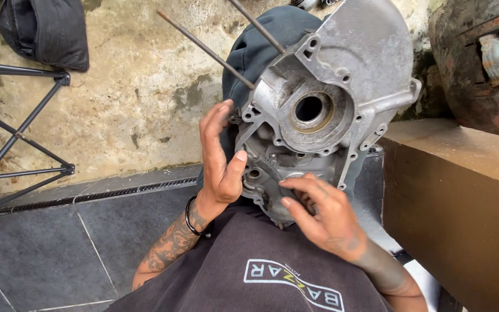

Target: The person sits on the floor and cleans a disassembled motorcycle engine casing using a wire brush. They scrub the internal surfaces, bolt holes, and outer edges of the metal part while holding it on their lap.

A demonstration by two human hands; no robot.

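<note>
A grey cast-metal engine case half [342, 86] with a round bearing bore rests tilted on my lap, against a dark cloth [261, 46]. Two long thin steel studs [209, 52] stick out of it toward the upper left. My left hand [219, 162] grips the case's left edge, thumb pressed on the rim. My right hand [319, 211] lies on the lower face of the case, fingertips touching the metal near a small hole. I cannot see anything held between those fingers.
A brown wooden bench [463, 196] runs along the right. A rusty machine part [480, 58] sits at the upper right. A black metal frame [18, 133] and a dark bag [44, 32] stand at the left by a stained wall. Dark floor tiles [59, 248] lie below.
</note>
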